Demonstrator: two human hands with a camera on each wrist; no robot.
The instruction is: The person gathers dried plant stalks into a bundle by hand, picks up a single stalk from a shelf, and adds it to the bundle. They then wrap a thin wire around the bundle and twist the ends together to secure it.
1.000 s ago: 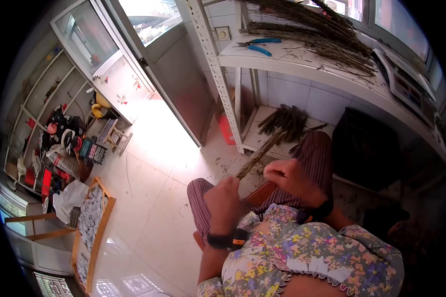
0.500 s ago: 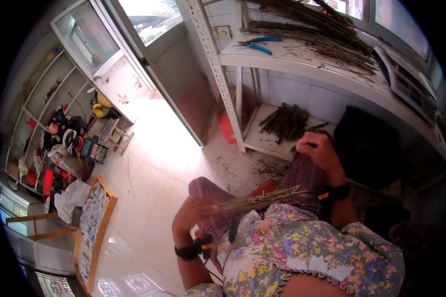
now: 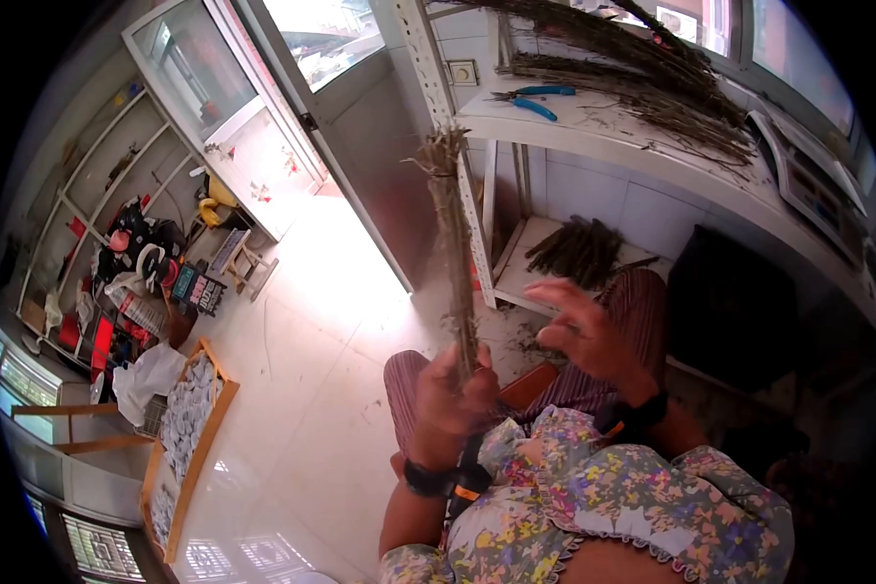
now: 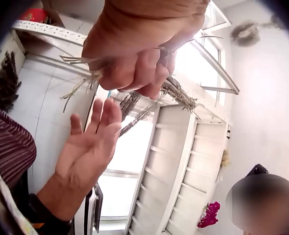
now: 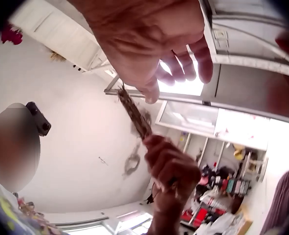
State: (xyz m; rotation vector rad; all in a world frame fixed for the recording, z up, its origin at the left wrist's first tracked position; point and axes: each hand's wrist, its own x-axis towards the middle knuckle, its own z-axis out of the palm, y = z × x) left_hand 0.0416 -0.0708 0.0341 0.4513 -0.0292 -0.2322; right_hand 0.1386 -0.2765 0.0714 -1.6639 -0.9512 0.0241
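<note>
A bundle of dry stalks [image 3: 452,224] stands nearly upright in the head view, its frayed end at the top. My left hand [image 3: 450,394] grips it near the lower end, fingers curled round the stalks. In the left wrist view, loose stalk ends [image 4: 78,83] stick out on one side of that fist and the bundle [image 4: 181,93] on the other. My right hand [image 3: 589,326] is apart from the bundle, holding nothing, its fingers spread; the right wrist view shows its palm and extended fingers [image 5: 202,58].
Short cut bundles [image 3: 574,251] lie on the low shelf, with a black bin [image 3: 735,302] beside them. Blue-handled pliers [image 3: 545,91] and long dry stalks [image 3: 642,107] rest on the upper shelf [image 3: 574,136]. An open door [image 3: 370,146] stands ahead, and a wooden-framed tray [image 3: 226,384] is at left.
The bundle has swung from lying across the lap to nearly upright in my left hand. My right hand has moved down and left from the knee, its fingers now spread.
</note>
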